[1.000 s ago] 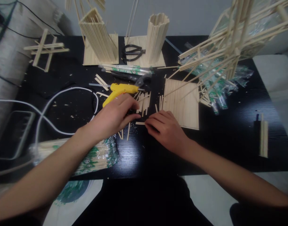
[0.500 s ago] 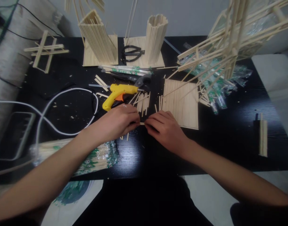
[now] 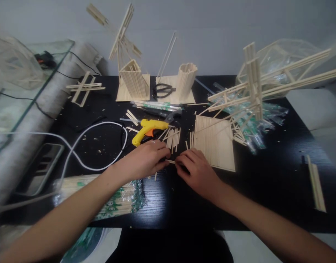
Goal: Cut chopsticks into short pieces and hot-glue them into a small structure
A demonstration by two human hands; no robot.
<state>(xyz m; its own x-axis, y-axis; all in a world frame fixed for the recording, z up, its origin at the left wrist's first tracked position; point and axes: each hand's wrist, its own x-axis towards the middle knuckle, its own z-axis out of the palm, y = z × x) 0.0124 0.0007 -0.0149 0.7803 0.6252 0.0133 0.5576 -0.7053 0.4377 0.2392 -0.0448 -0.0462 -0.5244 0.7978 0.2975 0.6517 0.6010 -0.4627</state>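
My left hand (image 3: 150, 157) and my right hand (image 3: 196, 171) meet close together over the black table, fingers closed on the two ends of short wooden sticks (image 3: 172, 161). Only a short middle stretch of these sticks shows between my fingertips; how many there are I cannot tell. Just beyond my hands lies a pile of cut stick pieces (image 3: 173, 138). A yellow glue gun (image 3: 148, 129) with an orange trigger rests past my left hand. Beside my right hand is a flat panel of sticks (image 3: 215, 142), with a few loose pieces along its left edge.
Two stick towers (image 3: 133, 82) on square bases stand at the back, with black scissors (image 3: 163, 90) between them. A lattice stick frame (image 3: 252, 84) rises at right. Bagged sticks (image 3: 121, 197), a looped white cable (image 3: 99, 169) and a phone-like object (image 3: 40, 170) lie at left.
The camera view has tilted upward, so everything sits lower in the picture and more of the back wall shows. Both hands keep their hold on the short sticks in nearly the same place.
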